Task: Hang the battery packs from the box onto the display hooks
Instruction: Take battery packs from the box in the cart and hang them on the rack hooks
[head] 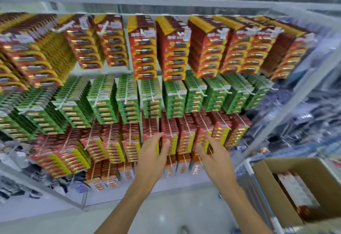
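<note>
Packs (pixel 144 49): glossy printed card, clear plastic blisters catching glare. Hooks (pixel 202 92): thin white rods, smooth; metal or plastic, can't tell. Box (pixel 273 184): brown cardboard, matt, slightly rough. Floor (pixel 162 215): pale, smooth, glossy, shows light reflections. Frame (pixel 287 108): white, smooth, looks like painted metal. Goods at right: clear shiny plastic wrap (pixel 304 123), crinkled.

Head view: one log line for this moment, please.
left hand: on red packs, third row, grip unclear | right hand: open, empty, at same row | box: lower right, open, holds more packs
</note>
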### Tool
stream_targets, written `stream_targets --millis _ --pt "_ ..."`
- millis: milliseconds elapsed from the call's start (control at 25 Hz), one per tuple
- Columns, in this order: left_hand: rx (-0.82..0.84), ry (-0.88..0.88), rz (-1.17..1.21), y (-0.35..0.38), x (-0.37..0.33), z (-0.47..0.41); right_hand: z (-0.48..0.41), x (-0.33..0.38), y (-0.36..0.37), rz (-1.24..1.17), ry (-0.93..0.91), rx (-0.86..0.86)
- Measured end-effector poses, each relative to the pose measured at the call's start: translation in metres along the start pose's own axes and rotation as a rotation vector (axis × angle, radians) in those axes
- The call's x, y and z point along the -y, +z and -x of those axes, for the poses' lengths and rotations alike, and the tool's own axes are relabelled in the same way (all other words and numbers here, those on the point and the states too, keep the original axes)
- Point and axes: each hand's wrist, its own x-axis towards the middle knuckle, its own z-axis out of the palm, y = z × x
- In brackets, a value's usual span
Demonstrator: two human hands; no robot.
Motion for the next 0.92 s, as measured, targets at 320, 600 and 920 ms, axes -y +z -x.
stream_targets --millis 320,600,920 --pt "0.238 0.185 -0.057 0.115 -0.063 0.025 0.058 -0.098 -0.088 -0.059 0.217 -0.2" --pt "0.5 0.262 -0.081 0.253 -0.135 0.063 0.101 -0.215 -0.184 -0.03 0.393 -0.327" --pt "0.68 0.277 -0.1 0.365 -0.181 0.103 0.119 -0.312 -0.233 -0.042 0.58 -0.328"
